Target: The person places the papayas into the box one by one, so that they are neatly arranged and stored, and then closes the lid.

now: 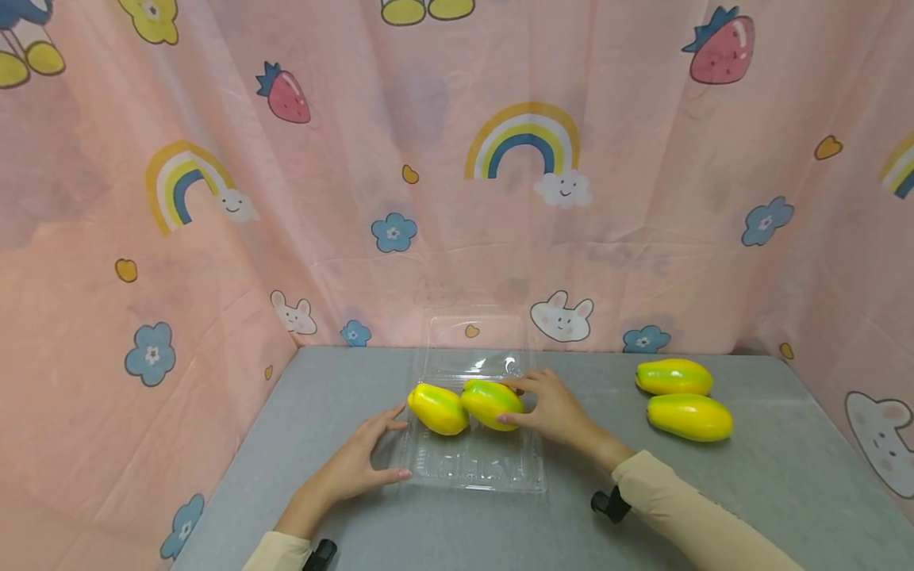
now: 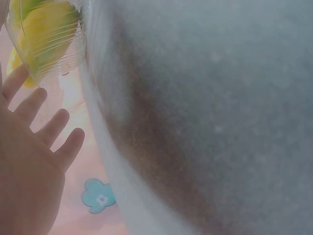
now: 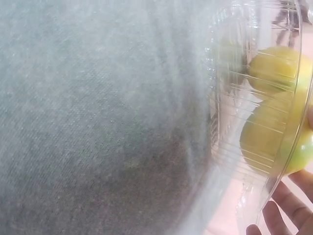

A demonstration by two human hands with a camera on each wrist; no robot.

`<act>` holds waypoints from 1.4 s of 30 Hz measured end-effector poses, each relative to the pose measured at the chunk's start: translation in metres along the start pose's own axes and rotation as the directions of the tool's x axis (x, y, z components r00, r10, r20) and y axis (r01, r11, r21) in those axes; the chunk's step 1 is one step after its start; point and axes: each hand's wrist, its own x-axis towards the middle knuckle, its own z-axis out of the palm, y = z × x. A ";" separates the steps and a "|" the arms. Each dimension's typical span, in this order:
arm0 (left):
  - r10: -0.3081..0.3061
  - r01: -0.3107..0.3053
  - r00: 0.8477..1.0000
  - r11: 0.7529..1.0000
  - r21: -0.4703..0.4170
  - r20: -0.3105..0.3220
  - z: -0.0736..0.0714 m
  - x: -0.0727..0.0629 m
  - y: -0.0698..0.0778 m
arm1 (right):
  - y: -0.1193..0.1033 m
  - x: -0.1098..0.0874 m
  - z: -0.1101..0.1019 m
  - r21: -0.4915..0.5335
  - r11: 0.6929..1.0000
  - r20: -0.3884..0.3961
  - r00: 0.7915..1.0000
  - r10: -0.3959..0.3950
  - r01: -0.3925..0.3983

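A clear plastic clamshell box (image 1: 467, 473) stands on the table with its lid (image 1: 474, 337) raised at the back. Two yellow-green papayas lie side by side in its tray, a left papaya (image 1: 437, 411) and a right papaya (image 1: 489, 403). My right hand (image 1: 553, 408) holds the right papaya, thumb on its near side and fingers behind. In the right wrist view, some fingers (image 3: 288, 200) spread past the box rim. At the box's left wall is my left hand (image 1: 353, 468), its fingers (image 2: 49, 127) spread and fairly straight, fingertips close to the plastic.
Two more papayas lie to the right on the grey table (image 1: 593, 468), a far one (image 1: 674, 377) and a nearer one (image 1: 689, 418). A pink patterned curtain (image 1: 457, 262) hangs behind the table and at both sides. Dark straps (image 1: 610, 504) sit at the wrists.
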 end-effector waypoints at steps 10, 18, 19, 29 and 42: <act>0.012 -0.012 1.000 1.000 -0.001 -0.006 0.000 -0.001 0.000 | 0.000 -0.002 0.002 -0.049 0.999 -0.023 0.999 -0.023 0.022; -0.013 0.013 1.000 1.000 0.013 0.005 0.001 -0.001 0.000 | 0.002 -0.003 0.005 -0.084 0.996 -0.039 0.998 -0.041 0.038; -0.016 0.016 1.000 1.000 0.014 0.006 0.001 -0.001 0.000 | 0.003 -0.003 0.006 -0.090 0.995 -0.042 0.998 -0.042 0.038; -0.025 0.025 1.000 1.000 -0.001 0.005 0.001 0.000 0.002 | 0.004 -0.004 0.007 -0.100 0.995 -0.027 0.999 -0.019 0.016; -0.008 0.008 1.000 1.000 0.003 -0.001 0.001 -0.001 0.001 | 0.004 -0.007 0.008 -0.111 0.994 -0.023 0.999 -0.025 0.023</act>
